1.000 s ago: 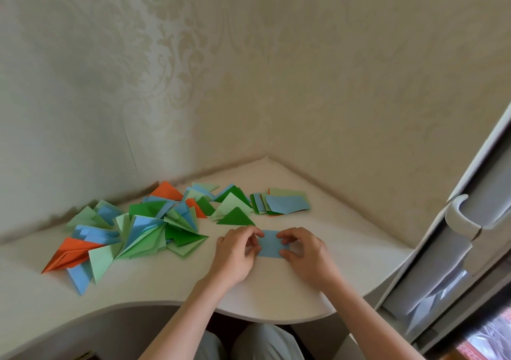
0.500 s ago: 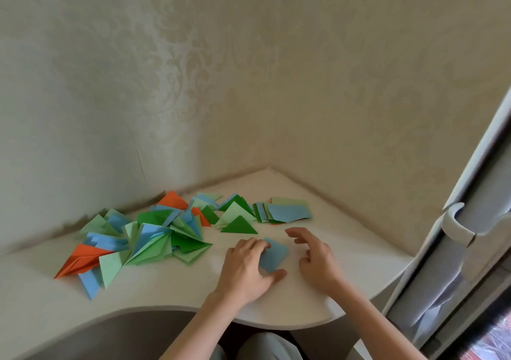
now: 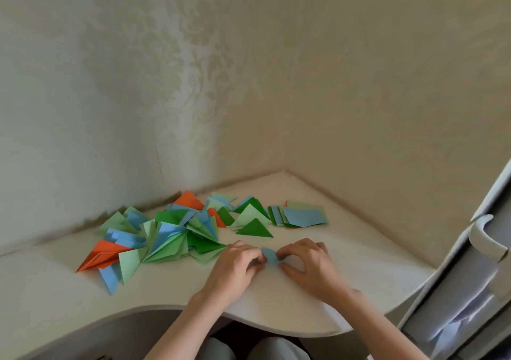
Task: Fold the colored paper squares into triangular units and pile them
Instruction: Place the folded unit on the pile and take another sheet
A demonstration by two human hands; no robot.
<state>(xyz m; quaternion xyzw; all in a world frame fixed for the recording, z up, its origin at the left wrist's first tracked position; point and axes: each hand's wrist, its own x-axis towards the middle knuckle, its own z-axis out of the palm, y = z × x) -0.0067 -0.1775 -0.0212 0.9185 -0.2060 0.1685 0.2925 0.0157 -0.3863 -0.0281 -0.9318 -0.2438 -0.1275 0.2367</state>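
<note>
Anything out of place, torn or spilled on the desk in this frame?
Nothing stands out. The folded units lie in a loose sprawl rather than a neat pile, the unfolded squares sit stacked behind, and both the left hand and right hand pinch the blue piece.

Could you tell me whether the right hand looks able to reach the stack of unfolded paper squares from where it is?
Probably yes: the stack of unfolded paper squares lies just beyond the right hand across bare desk, though that hand is pinching the blue paper.

2 bare forearms — no sleeves; grey trousers point(image 3: 276, 350) below.
</note>
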